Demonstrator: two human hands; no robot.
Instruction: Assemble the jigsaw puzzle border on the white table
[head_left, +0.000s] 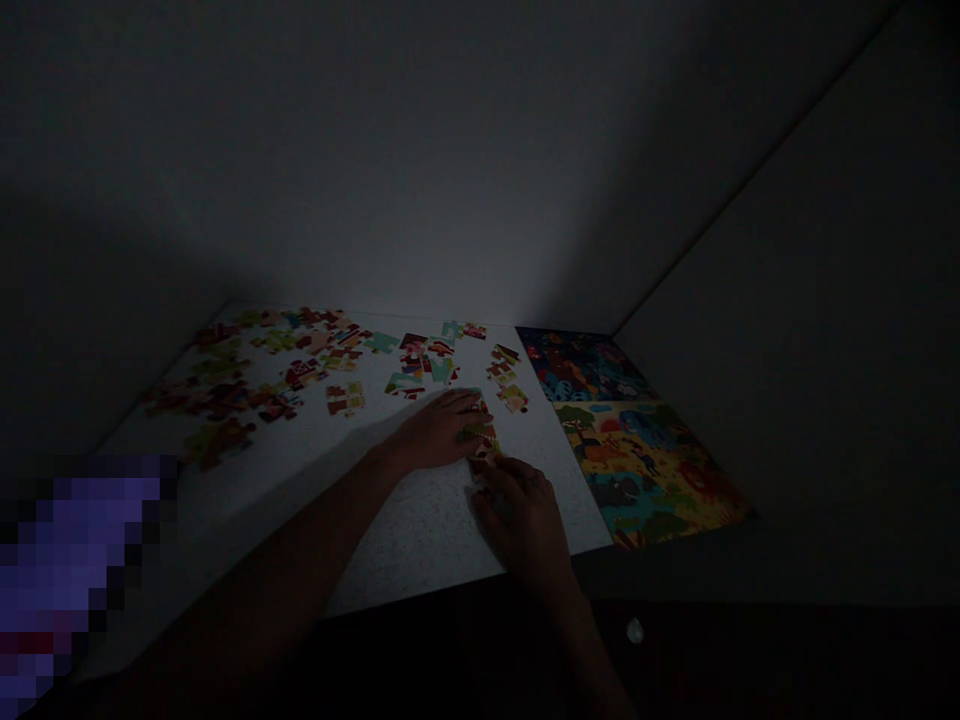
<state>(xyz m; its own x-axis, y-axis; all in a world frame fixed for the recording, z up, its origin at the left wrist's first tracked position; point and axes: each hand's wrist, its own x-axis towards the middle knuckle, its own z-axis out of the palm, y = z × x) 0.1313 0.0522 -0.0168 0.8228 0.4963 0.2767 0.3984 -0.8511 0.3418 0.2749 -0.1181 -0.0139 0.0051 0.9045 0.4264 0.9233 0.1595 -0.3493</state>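
A narrow strip of joined jigsaw pieces (pixel 490 436) lies on the white tabletop (pixel 420 520). My left hand (pixel 441 428) rests flat over the strip's left side, fingers stretched out, hiding part of it. At the strip's near end, my right hand (pixel 529 510) has its thumb and fingers closed on a jigsaw piece (pixel 480 466). That piece touches or lies very close to the strip; the dim light does not show whether it is locked in. Just beyond the hands are small joined groups of jigsaw pieces (pixel 512 398).
Loose jigsaw pieces (pixel 217 362) are heaped at the left and along the back. Two colourful animal pictures, a dark one (pixel 585 365) and a yellow one (pixel 652 460), lie at the right. Walls (pixel 420 180) border the back and right. A pixelated purple patch (pixel 82 560) covers the lower left.
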